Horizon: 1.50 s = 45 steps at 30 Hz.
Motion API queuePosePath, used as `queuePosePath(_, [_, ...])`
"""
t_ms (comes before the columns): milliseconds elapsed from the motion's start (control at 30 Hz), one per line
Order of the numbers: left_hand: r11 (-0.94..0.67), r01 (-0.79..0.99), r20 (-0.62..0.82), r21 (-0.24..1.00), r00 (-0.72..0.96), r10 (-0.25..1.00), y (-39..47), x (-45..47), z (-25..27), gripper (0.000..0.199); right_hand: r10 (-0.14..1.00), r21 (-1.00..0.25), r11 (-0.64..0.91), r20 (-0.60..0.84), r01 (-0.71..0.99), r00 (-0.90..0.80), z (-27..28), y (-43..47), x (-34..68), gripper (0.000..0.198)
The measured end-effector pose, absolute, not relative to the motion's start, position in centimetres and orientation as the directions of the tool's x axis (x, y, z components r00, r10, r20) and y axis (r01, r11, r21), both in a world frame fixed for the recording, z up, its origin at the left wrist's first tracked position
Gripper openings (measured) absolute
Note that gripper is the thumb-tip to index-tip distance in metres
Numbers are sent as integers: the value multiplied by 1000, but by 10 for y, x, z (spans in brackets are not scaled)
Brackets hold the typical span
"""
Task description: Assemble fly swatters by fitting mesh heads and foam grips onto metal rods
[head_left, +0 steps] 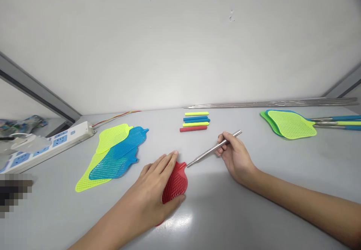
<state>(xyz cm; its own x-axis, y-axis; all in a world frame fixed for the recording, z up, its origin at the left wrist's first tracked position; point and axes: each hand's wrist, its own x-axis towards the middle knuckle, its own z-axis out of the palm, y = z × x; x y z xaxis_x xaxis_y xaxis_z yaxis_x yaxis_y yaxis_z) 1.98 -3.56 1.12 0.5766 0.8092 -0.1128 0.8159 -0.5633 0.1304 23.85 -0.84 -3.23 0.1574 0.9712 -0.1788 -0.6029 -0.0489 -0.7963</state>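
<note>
A red fly swatter head (177, 184) lies near the front of the table under my left hand (153, 190). My fingers are along its left side and my thumb crosses its lower right, gripping it, so part of the mesh is hidden. My right hand (234, 154) pinches a metal telescopic rod (207, 154) near its upper end. The rod slants down to the left, and its thin tip is close to the red head's short neck. I cannot tell whether the two touch.
Yellow-green heads (113, 136) and blue heads (115, 165) overlap at left, beside a white power strip (70, 139). Colored handle sleeves (194, 129) lie at the middle back. Metal rods (254, 105) run along the wall. Swatters with rods attached (293, 124) are stacked at right.
</note>
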Motion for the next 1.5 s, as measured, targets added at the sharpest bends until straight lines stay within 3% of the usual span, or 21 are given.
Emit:
queuePosePath(400, [-603,780,-18,165,614,789,-35,24,10,68,942,-702,69,-189,-709,278,-37,-6,241,25])
queuePosePath(767, [-603,787,22,134,606,795,-35,27,12,65,952,-697,36,-195,-716,237,-35,-7,240,26])
queuePosePath(1233, [-644,744,71,180,643,762,-34,29,16,65,954,-720,14,-199,-694,225,-32,-7,241,27])
queuePosePath(1500, [-693,675,72,253,701,709,-33,30,18,63,948,-657,18,-228,-754,221,-32,-6,242,26])
